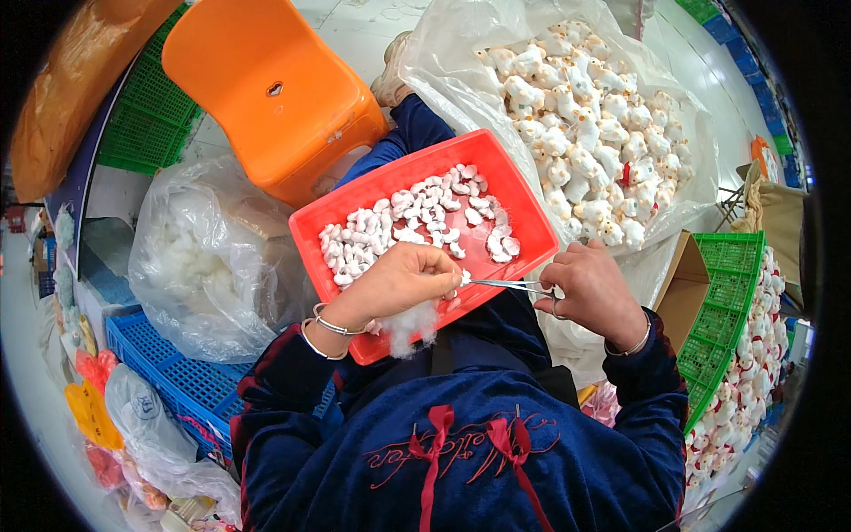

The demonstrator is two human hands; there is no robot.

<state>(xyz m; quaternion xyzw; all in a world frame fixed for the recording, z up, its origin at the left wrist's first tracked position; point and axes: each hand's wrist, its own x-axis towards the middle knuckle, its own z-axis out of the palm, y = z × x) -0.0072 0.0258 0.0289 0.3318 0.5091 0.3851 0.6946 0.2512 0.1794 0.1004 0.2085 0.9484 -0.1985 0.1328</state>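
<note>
On my lap rests a red plastic tray point(510, 173), tilted across my knees, holding many small white plush pieces point(359, 244). My left hand point(399, 284) is closed over the tray's near side, pinching one small white piece point(464, 277) between thumb and fingers. A tuft of white stuffing point(412, 326) hangs below that hand's palm. In my right hand point(592, 288) are slim metal forceps point(505, 284) with finger loops, a finger through one loop. Their tips meet the pinched piece; whether they are inside it cannot be made out.
A big clear bag point(443, 53) of white plush toys point(585, 133) stands ahead right. An orange plastic chair point(257, 89) is ahead left, beside a clear bag of stuffing point(191, 257). Blue crate point(168, 355) sits at left; green crate point(722, 306) and cardboard point(684, 288) at right.
</note>
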